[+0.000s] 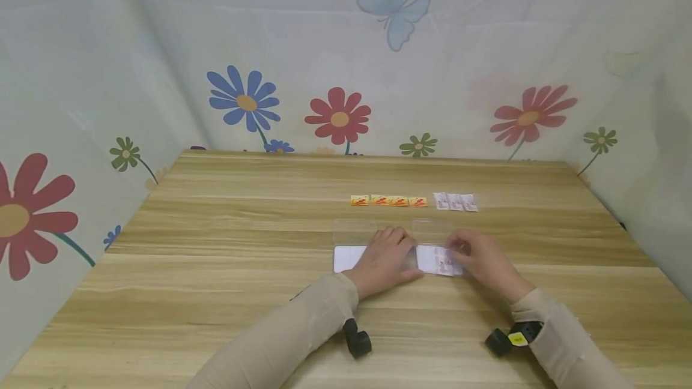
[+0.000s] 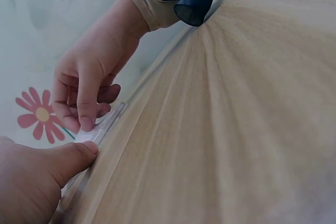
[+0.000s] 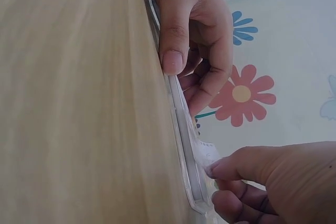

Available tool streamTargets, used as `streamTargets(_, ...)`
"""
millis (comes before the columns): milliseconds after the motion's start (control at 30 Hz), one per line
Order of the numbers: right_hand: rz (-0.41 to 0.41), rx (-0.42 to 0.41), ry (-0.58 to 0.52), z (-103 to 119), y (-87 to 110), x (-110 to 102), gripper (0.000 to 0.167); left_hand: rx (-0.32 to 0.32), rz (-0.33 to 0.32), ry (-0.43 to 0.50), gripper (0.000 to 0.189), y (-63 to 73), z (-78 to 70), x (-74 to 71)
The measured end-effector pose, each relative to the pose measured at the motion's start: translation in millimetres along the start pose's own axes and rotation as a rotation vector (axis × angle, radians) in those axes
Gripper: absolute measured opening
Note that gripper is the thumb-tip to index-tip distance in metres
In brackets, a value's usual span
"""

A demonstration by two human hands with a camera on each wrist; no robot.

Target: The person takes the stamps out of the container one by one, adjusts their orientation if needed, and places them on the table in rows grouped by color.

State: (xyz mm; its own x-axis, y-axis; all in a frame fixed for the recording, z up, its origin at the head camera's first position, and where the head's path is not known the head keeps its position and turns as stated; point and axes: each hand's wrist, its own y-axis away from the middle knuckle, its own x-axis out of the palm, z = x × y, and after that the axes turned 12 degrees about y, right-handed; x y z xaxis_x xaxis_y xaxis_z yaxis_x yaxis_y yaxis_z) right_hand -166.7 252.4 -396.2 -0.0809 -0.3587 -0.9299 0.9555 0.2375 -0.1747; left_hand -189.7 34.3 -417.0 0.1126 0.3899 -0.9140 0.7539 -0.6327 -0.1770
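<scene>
Two shallow clear plastic cases lie side by side with their lids raised toward the back: a left case (image 1: 346,259) and a right case (image 1: 425,259), both white inside. My left hand (image 1: 382,262) reaches across where they meet, thumb at the near edge and fingers at the far edge, holding the right case. At that case's right end, my right hand (image 1: 483,257) pinches a small whitish printed packet (image 3: 207,150) between thumb and forefinger. Another pale packet (image 1: 444,262) lies in the right case. Fingers partly cover the pinched packet.
Behind the cases, several yellow-and-red packets (image 1: 399,202) form a row, with three pale packets (image 1: 456,202) to their right. The clear lids (image 1: 354,232) stand between that row and the cases. A flower-printed curtain (image 1: 303,47) borders the wooden table (image 1: 216,227).
</scene>
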Motion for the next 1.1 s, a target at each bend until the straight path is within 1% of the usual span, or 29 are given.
streamTargets(133, -0.006, 0.004, -0.028, 0, -0.1, -1, 0.007, 0.001, 0.004, 0.001, 0.058, 0.1, 0.3, -0.2)
streamTargets(300, 0.017, 0.023, -0.073, 1, 0.0, -4, 0.008, 0.004, 0.004, -0.002, 0.058, -0.6, 0.5, 0.3)
streamTargets(600, 0.047, 0.05, -0.085, 0, -0.8, -12, 0.01, 0.008, -0.017, 0.002, 0.056, -0.2, 0.2, 1.2)
streamTargets(800, 0.06, 0.041, -0.121, -3, -2.1, -17, 0.01, 0.009, -0.021, 0.009, 0.056, -0.3, -0.3, 1.6)
streamTargets(933, 0.083, 0.039, -0.136, -5, -3.6, -22, 0.012, 0.009, -0.019, 0.013, 0.056, -0.1, -0.4, 1.3)
streamTargets(1100, 0.092, 0.022, -0.142, -6, -6.4, -29, 0.012, 0.009, -0.018, 0.017, 0.056, 0.4, -0.3, 1.1)
